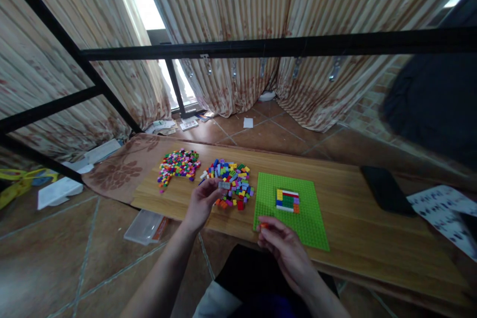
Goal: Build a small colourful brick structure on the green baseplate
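Observation:
My left hand (201, 202) pinches a grey toy brick (224, 185) over the near side of a pile of mixed bricks (238, 175). An orange toy brick (264, 225) is between the fingertips of my right hand (280, 244), at the near left corner of a green baseplate (311, 228). On that baseplate stands a low rectangular build (287, 201) of yellow, red, white, blue, green and orange bricks. Loose red and orange bricks lie at the pile's near edge, just below my left hand's brick.
Left of the mixed pile lies a heap of smaller, colourful pieces (179, 165). The wooden tabletop (343, 213) bears a dark flat object (386, 190) and a printed sheet (443, 213) at the right. A clear plastic box (144, 226) sits on the floor below the near edge.

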Demonstrator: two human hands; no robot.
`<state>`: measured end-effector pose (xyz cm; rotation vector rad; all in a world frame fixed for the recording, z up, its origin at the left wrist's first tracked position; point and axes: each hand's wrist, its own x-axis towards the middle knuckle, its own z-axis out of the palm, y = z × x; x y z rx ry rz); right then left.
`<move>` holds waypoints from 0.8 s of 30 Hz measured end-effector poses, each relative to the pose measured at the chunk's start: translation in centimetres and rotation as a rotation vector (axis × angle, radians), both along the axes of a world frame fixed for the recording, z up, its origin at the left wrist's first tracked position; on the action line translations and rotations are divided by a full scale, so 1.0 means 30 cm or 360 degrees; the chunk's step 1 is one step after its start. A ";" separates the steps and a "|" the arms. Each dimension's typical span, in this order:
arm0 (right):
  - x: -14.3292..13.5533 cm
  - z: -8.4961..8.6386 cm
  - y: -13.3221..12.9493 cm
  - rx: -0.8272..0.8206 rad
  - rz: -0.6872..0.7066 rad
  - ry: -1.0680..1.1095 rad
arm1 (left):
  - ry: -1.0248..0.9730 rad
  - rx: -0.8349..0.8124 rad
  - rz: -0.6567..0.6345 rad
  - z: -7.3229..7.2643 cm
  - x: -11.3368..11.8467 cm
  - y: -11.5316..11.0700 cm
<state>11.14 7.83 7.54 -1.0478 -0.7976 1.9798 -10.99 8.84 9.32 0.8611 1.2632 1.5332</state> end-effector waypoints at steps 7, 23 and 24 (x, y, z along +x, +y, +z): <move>-0.039 0.033 0.031 0.0299 -0.0005 -0.0280 | -0.0138 0.0010 -0.0166 0.006 0.099 -0.061; 0.007 -0.051 -0.060 0.0796 0.0032 -0.0935 | -0.0416 -0.0461 -0.0242 -0.052 0.251 -0.146; 0.003 -0.037 -0.060 0.0967 0.0019 -0.1020 | -0.0527 -0.0481 -0.0208 -0.057 0.260 -0.149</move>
